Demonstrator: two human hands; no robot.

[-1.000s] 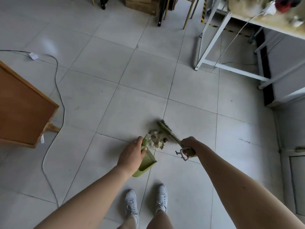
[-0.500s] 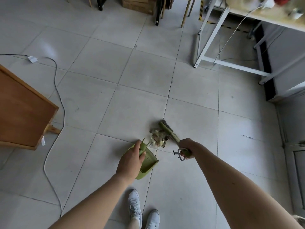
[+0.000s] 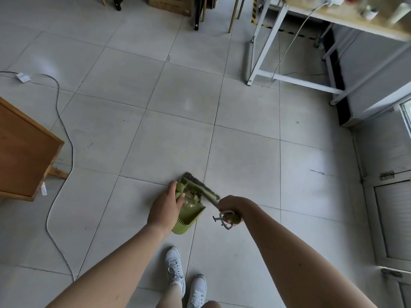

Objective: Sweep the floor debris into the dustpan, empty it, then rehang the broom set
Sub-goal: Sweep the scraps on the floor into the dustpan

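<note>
My left hand point(image 3: 165, 207) grips the handle of a green dustpan point(image 3: 189, 215) low over the tiled floor. Debris point(image 3: 192, 196), pale and brown scraps, lies inside the pan. My right hand point(image 3: 229, 208) grips the green handle of a small hand broom point(image 3: 201, 187); its dark bristle head lies across the pan's mouth, against the debris. A metal hook and cord point(image 3: 221, 220) dangle from the broom handle's end below my right fist.
A wooden board point(image 3: 24, 152) stands at the left with a grey cable point(image 3: 64, 134) curving past it. A white-framed table point(image 3: 287, 78) is at the upper right, boxes and furniture legs point(image 3: 195, 12) at the top. My white shoes point(image 3: 175, 270) are below the pan.
The broom head has swept the debris from the floor into the dustpan, and both hands have come closer together. The view has shifted slightly.
</note>
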